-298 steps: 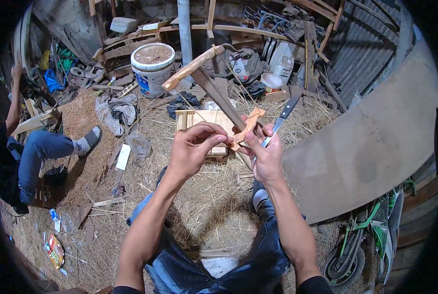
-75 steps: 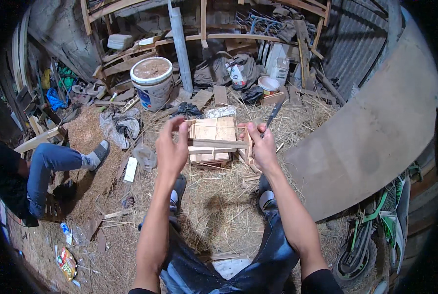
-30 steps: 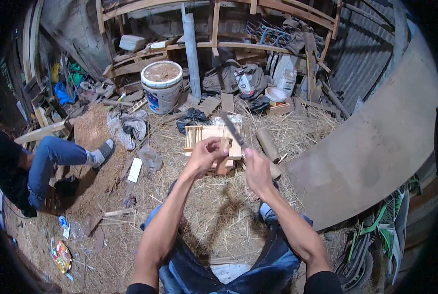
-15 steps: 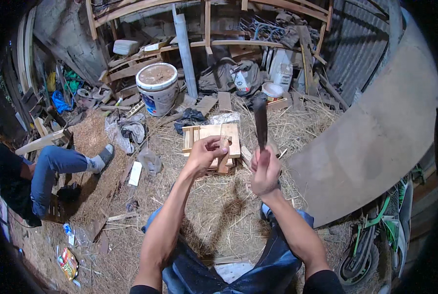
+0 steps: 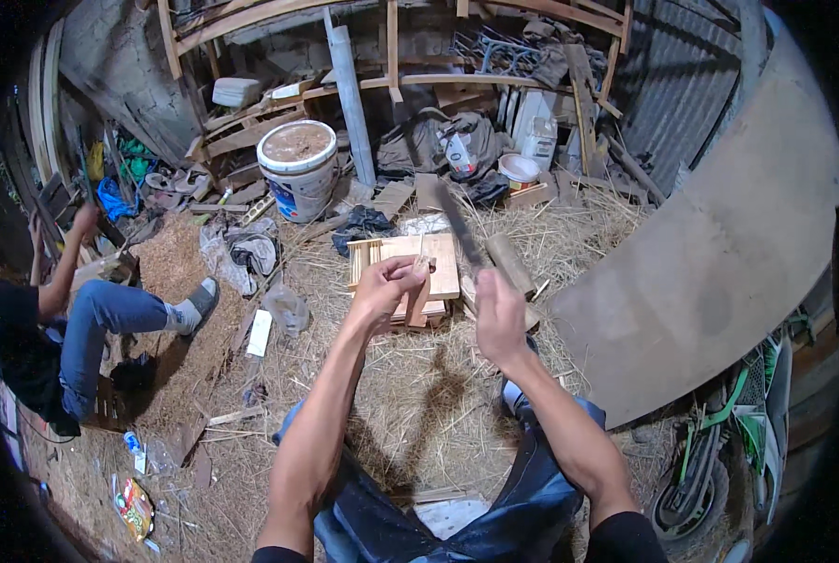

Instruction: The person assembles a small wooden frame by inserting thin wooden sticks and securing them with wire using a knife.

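At the frame's centre, the grip of the left hand (image 5: 382, 293) was clamped on a wooden piece (image 5: 417, 302), over pale boards (image 5: 445, 253). Just right of it, the right hand (image 5: 500, 321) gripped a knife (image 5: 461, 227), grip closed, blurred blade slanting toward the upper left.

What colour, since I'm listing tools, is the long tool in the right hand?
The long tool looks dark grey, though blurred; the head view shows it best.
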`<state>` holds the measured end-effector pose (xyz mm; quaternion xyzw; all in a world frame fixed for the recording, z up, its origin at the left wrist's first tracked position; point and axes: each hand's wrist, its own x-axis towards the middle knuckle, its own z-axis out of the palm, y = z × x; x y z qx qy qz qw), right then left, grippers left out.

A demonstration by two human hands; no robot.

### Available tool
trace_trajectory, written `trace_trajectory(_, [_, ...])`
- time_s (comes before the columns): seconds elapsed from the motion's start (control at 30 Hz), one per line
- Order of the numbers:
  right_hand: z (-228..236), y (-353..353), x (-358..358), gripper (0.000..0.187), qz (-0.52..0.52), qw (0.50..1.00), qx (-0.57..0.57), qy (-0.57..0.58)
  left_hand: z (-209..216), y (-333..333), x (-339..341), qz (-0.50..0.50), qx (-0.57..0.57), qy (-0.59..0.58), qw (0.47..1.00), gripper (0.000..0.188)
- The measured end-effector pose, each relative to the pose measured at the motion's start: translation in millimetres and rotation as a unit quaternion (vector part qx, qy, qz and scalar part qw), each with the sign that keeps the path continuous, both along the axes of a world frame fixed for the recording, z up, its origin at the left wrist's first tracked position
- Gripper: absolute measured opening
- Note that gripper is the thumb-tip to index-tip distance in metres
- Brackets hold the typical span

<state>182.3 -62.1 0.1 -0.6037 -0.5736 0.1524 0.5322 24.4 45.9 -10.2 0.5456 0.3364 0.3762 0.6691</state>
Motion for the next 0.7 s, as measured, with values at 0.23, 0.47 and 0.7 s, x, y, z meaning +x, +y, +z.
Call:
trace_trajectory(0.23, [-5.2,5.8,-0.3,0.041,0.023,0.999,-0.023,-0.033,-2.2,-4.4,0.2,0.011,0.021,0.036,0.999,0.042])
trace_trajectory(0.47, [-26.1,22.8,15.0,0.041,-0.025,0.994,-0.069,-0.085,5.9,-6.0,-2.0,0.011,0.022,0.114,0.993,0.033])
trace_trajectory(0.7, [-16.6,31.3,55.8,0.042,-0.079,0.99,-0.1,-0.053,26.7,-5.6,-11.8,-0.019,-0.118,-0.058,0.991,0.037])
